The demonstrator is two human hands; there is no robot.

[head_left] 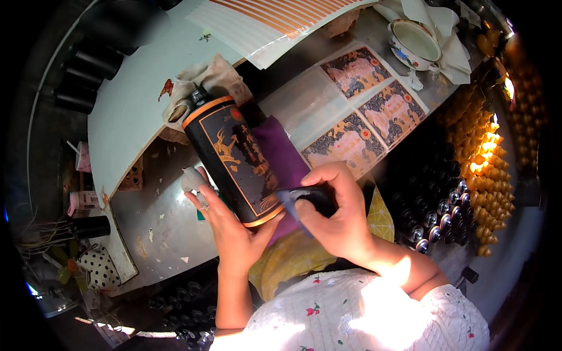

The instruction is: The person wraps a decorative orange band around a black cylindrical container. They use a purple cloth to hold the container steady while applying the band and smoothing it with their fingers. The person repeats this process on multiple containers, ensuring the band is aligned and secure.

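A black bottle (pixel 234 158) with orange rims and gold pictures lies tilted, its neck pointing to the far left. My left hand (pixel 237 237) holds it from below near its base, with the thumb by the lower rim and the fingers along its left side. A pale wrap covers one fingertip. Between the thumb and fingers of my right hand (pixel 345 219) is a dark flat scraper (pixel 319 199), its bluish edge at the bottle's lower right side. The bottle's neck end lies by a crumpled beige cloth (pixel 225 76). Purple cloth (pixel 284 146) shows behind the bottle.
Printed label sheets (pixel 392 111) lie on the table at right, with a white enamel bowl (pixel 415 44) beyond. Striped sheets (pixel 263 26) rest on a pale board (pixel 132 105). Many black bottles (pixel 433 219) and gold bottles (pixel 492 175) stand at right. Yellow cloth (pixel 281 275) covers my lap.
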